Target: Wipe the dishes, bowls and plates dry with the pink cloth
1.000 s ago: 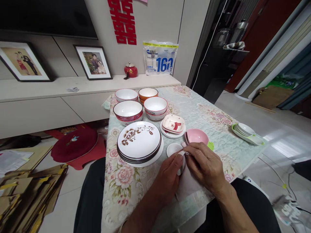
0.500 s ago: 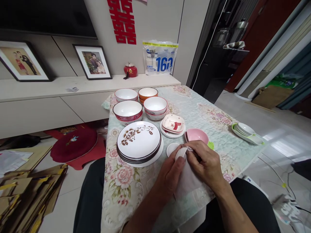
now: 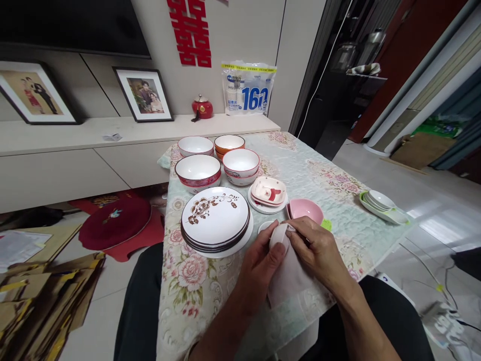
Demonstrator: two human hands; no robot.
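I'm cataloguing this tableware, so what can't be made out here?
Head view:
Small white dish: mostly hidden by the left hand.
White held piece: partly covered by left hand and right hand.
Screen: cut off by top and left edges.
Papers: print too blurred.

Two hands, the left hand (image 3: pixel 260 261) and the right hand (image 3: pixel 319 248), have between them one pale cloth (image 3: pixel 291 283) and one white ceramic piece (image 3: pixel 278 236). One small white dish (image 3: pixel 264 226) peeks out just beyond. Large bowls (image 3: pixel 198 168) form four groups at the table's far left; the two nearer groups show two bowls each. There is one stack of dark-rimmed plates (image 3: pixel 215 215), its layers too tight to count. Two pink bowls (image 3: pixel 306 210) nest nearby, and at least two cream dishes (image 3: pixel 268 190) are piled together. One stack of small dishes (image 3: pixel 380 200) stands far right, its number unclear. Beyond are two picture frames (image 3: pixel 145 95), one red jar (image 3: pixel 203 109) and one plastic bag (image 3: pixel 248 90).
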